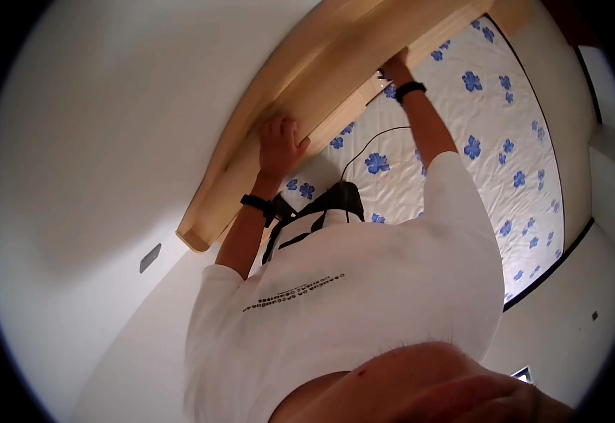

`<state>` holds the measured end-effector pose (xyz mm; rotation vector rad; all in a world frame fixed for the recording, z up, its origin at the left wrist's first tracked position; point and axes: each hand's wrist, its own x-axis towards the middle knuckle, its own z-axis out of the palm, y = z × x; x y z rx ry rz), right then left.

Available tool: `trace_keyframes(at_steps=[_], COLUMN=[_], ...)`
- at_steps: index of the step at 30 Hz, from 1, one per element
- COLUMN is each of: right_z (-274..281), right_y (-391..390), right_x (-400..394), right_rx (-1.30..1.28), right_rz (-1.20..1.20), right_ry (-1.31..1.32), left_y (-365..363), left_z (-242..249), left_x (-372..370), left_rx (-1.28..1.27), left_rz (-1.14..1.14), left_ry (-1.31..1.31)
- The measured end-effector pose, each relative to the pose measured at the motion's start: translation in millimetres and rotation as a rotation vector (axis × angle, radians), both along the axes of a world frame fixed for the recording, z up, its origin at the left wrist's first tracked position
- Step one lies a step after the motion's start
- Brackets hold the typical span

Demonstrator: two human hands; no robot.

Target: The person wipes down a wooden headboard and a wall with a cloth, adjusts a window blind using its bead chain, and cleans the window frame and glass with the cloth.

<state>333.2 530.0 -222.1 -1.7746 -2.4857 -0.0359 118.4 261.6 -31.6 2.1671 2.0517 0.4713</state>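
Observation:
My left hand (pixel 280 146) lies against the face of a long light-wood board (pixel 321 74), fingers spread a little and slightly bent. Farther along, my right hand (pixel 396 68) is at the board's lower edge with its fingers closed. A small shiny piece (pixel 382 73) shows beside those fingers; its kind is too small to tell, and the fingertips are partly hidden. Beyond the board is a mattress (pixel 448 113) in white cloth with blue flowers. A thin dark cable (pixel 369 143) runs over it, past my right forearm.
A white wall (pixel 103 127) with a grey plate (pixel 150 258) stands close behind the board. My white shirt (pixel 364 282) fills the lower middle. Dark edging (pixel 544 274) borders the mattress at right, with pale floor or wall past it.

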Motion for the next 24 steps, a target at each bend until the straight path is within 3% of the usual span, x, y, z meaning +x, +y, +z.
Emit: trace_keyframes(at_steps=[2, 3, 5, 8, 11, 13, 20, 22, 24], right_z=[31.4, 37.5, 43.2, 78.4, 71.5, 79.1, 79.7, 95.9, 95.2], right_y=[-20.7, -31.4, -47.9, -84.5, -118.9, -136.9, -179.9, -184.5, -182.4], right_x=[-24.8, -33.5, -47.9, -57.6, -74.9, -87.8, -103.4, -102.4, -101.6], right_rx=[-0.472, -0.463, -0.314, -0.357, -0.26, -0.448, -0.321, -0.524, -0.54], right_rz=[-0.126, -0.14, -0.072, 0.07, 0.137, 0.065, 0.131, 0.062, 0.063], right_ry=[0.183, 0.186, -0.048, -0.051, 0.11, 0.247, 0.342, 0.392, 0.419], left_y=[-2.7, -0.6, 5.8, 3.1, 2.1, 0.9, 2.3, 1.1, 1.2], left_z=[-0.2, 2.4, 7.7, 7.5, 6.1, 4.1, 1.7, 4.0, 6.3], left_x=[3.8, 3.6, 3.6, 2.2, 2.2, 3.1, 0.6, 1.5, 1.8], left_rx=[-0.048, -0.006, 0.058, 0.118, 0.145, 0.156, 0.12, 0.133, 0.115], left_rz=[0.014, 0.001, -0.025, -0.022, -0.047, -0.051, -0.045, -0.035, -0.024], left_ry=[-0.037, -0.025, -0.009, 0.015, 0.036, 0.058, -0.038, -0.03, -0.041])
